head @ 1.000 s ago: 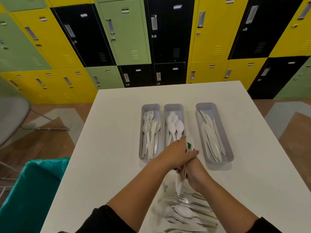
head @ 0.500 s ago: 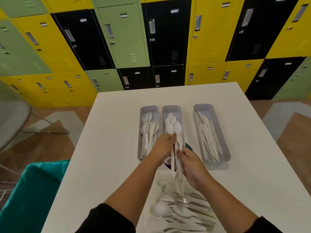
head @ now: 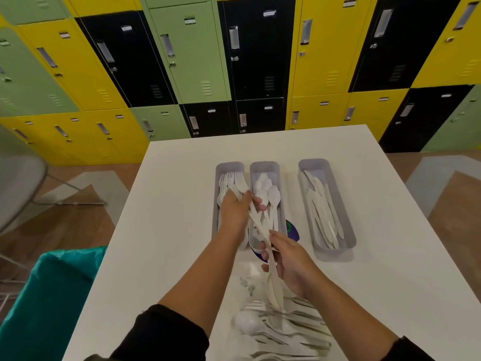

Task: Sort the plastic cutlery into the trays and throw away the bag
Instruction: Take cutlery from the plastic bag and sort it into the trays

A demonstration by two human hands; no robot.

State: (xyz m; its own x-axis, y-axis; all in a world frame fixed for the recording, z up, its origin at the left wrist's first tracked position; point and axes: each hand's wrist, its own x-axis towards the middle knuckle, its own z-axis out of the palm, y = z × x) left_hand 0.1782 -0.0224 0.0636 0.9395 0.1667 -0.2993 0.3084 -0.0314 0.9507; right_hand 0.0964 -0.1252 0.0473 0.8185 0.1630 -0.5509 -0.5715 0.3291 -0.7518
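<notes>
Three grey trays stand side by side on the white table (head: 390, 256): the left tray (head: 216, 204) holds forks, the middle tray (head: 264, 166) holds spoons, the right tray (head: 338, 204) holds knives. My left hand (head: 235, 213) hovers over the left and middle trays and grips a few white forks (head: 240, 190) that slant toward the fork tray. My right hand (head: 289, 264) holds white cutlery (head: 273, 282) near the trays' front ends. A clear plastic bag (head: 281, 327) with several loose spoons and forks lies at the table's near edge.
A bin with a teal liner (head: 52, 290) stands on the floor left of the table. A grey chair (head: 18, 188) is further left. Yellow, green and black lockers (head: 234, 61) fill the wall behind the table.
My left hand has drawn forks out of the bundle in my right hand and carried them left and forward over the fork tray. My right hand stayed near the trays' front ends.
</notes>
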